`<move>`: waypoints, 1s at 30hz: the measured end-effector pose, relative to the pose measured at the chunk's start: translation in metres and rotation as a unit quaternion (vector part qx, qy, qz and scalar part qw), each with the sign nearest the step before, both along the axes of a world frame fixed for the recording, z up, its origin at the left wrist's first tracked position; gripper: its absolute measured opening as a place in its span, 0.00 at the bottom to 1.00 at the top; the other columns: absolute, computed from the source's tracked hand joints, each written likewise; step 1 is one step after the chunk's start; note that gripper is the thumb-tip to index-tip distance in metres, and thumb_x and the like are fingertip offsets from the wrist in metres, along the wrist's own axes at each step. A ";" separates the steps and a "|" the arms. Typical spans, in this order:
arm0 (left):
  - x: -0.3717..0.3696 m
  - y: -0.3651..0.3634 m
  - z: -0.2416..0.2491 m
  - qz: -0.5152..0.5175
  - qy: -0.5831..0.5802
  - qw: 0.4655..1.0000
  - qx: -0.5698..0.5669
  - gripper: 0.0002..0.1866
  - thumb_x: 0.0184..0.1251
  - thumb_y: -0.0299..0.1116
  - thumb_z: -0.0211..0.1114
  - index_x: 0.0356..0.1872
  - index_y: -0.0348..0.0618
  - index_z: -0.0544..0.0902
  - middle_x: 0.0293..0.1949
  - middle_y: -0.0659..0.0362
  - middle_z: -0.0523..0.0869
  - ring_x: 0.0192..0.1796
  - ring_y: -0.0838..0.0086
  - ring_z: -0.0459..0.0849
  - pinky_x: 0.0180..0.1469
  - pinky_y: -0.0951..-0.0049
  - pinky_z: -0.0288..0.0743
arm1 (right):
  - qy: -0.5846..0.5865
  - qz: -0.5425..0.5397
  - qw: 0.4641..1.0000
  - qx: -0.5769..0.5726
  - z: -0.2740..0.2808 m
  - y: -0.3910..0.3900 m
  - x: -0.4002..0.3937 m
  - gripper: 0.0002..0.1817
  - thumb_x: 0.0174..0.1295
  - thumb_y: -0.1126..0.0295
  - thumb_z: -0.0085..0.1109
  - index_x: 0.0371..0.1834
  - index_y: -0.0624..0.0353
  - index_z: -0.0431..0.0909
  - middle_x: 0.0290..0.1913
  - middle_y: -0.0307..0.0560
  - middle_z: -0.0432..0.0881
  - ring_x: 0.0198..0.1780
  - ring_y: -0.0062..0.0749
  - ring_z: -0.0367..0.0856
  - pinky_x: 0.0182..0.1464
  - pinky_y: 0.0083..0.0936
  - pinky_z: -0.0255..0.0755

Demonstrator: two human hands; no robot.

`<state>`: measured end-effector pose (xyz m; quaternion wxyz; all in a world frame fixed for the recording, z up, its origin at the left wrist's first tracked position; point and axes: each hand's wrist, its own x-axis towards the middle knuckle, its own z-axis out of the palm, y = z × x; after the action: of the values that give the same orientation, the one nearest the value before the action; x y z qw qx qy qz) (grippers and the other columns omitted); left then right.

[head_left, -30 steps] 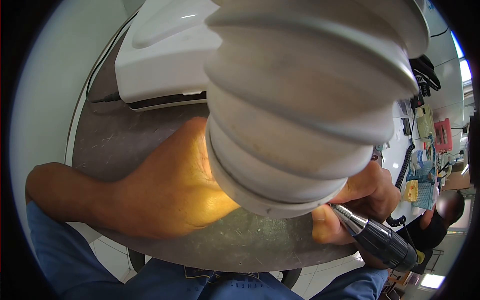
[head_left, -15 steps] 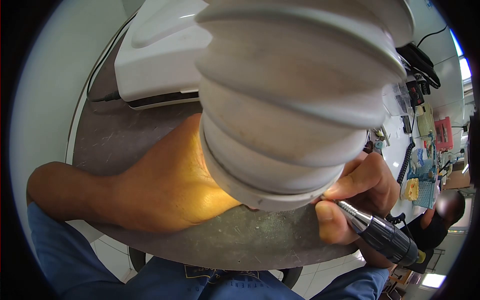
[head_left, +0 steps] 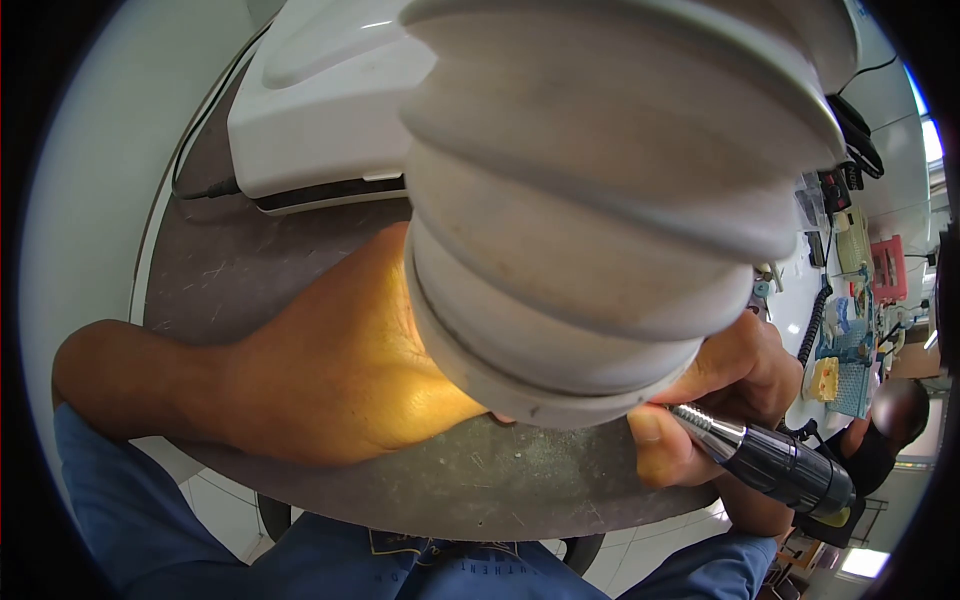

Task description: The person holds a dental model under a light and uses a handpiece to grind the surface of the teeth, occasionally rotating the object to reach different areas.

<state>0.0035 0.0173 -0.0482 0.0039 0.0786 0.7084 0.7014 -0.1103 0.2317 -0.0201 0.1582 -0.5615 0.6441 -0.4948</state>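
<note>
Right hand [head_left: 735,375] pinches the slim, rigid, black-and-silver rotary handpiece [head_left: 775,462] near its tip; left hand's [head_left: 340,380] grip is hidden by the ribbed grey hose [head_left: 600,200].

Handpiece [head_left: 775,462]: we record a pen-shaped rotary tool with a ribbed silver nose cone and a black knurled body. We find it pinched near the nose in the right hand [head_left: 730,385], tilted, nose up and left, tail down and right. Its tip runs under the mouth of the grey ribbed hose [head_left: 600,200] and is hidden from us.
</note>
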 end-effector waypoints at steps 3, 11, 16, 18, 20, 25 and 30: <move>-0.001 -0.002 0.009 -0.014 -0.055 0.998 -0.006 0.17 0.54 0.25 0.71 0.45 0.33 0.78 0.37 0.56 0.85 0.42 0.73 0.83 0.47 0.70 0.75 | -0.021 -0.003 0.999 -0.026 -0.005 -0.002 -0.001 0.13 0.50 0.72 0.70 0.34 0.61 0.76 0.37 0.52 0.82 0.40 0.33 0.82 0.50 0.30 0.73; -0.003 -0.001 0.005 0.035 0.051 0.989 -0.133 0.25 0.50 0.30 0.75 0.49 0.33 0.76 0.42 0.50 0.84 0.47 0.63 0.83 0.52 0.66 0.75 | -0.179 0.038 0.983 -0.029 -0.005 -0.002 -0.003 0.12 0.52 0.75 0.66 0.37 0.64 0.75 0.41 0.55 0.82 0.45 0.33 0.81 0.53 0.30 0.71; -0.003 -0.002 0.005 0.032 0.006 0.992 -0.120 0.31 0.48 0.32 0.77 0.53 0.33 0.73 0.46 0.48 0.83 0.51 0.59 0.82 0.54 0.64 0.74 | -0.125 0.047 0.991 -0.012 -0.004 0.002 -0.005 0.13 0.52 0.75 0.69 0.38 0.64 0.76 0.43 0.54 0.82 0.47 0.35 0.81 0.54 0.31 0.71; -0.002 -0.002 0.003 0.037 0.018 0.991 -0.128 0.32 0.48 0.32 0.77 0.54 0.33 0.72 0.46 0.48 0.83 0.50 0.59 0.82 0.54 0.64 0.74 | -0.115 0.051 0.992 -0.004 -0.003 0.002 -0.006 0.12 0.52 0.74 0.70 0.37 0.63 0.76 0.42 0.54 0.83 0.47 0.36 0.82 0.54 0.32 0.72; -0.003 -0.001 0.005 0.041 0.028 0.990 -0.135 0.32 0.48 0.32 0.77 0.55 0.34 0.72 0.45 0.48 0.83 0.50 0.59 0.82 0.54 0.64 0.74 | -0.102 0.054 0.993 -0.005 -0.004 0.001 -0.006 0.12 0.52 0.75 0.70 0.37 0.63 0.76 0.42 0.54 0.83 0.47 0.36 0.82 0.54 0.32 0.72; 0.000 -0.002 0.009 0.021 -0.030 0.994 -0.100 0.30 0.49 0.31 0.76 0.54 0.34 0.72 0.44 0.49 0.83 0.49 0.60 0.82 0.54 0.64 0.74 | -0.112 0.035 0.993 0.017 -0.001 -0.002 -0.003 0.12 0.51 0.76 0.69 0.36 0.62 0.76 0.42 0.54 0.84 0.46 0.35 0.82 0.53 0.32 0.73; 0.001 0.001 0.010 0.039 -0.049 0.993 -0.099 0.27 0.50 0.30 0.74 0.51 0.34 0.73 0.43 0.51 0.83 0.48 0.62 0.82 0.53 0.65 0.74 | -0.094 0.054 0.994 -0.007 -0.005 -0.004 -0.006 0.10 0.50 0.79 0.67 0.35 0.64 0.77 0.36 0.53 0.86 0.43 0.35 0.84 0.50 0.32 0.75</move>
<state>0.0047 0.0184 -0.0386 0.0188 0.0157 0.7759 0.6304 -0.1165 0.2278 -0.0253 0.2406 -0.5480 0.5914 -0.5405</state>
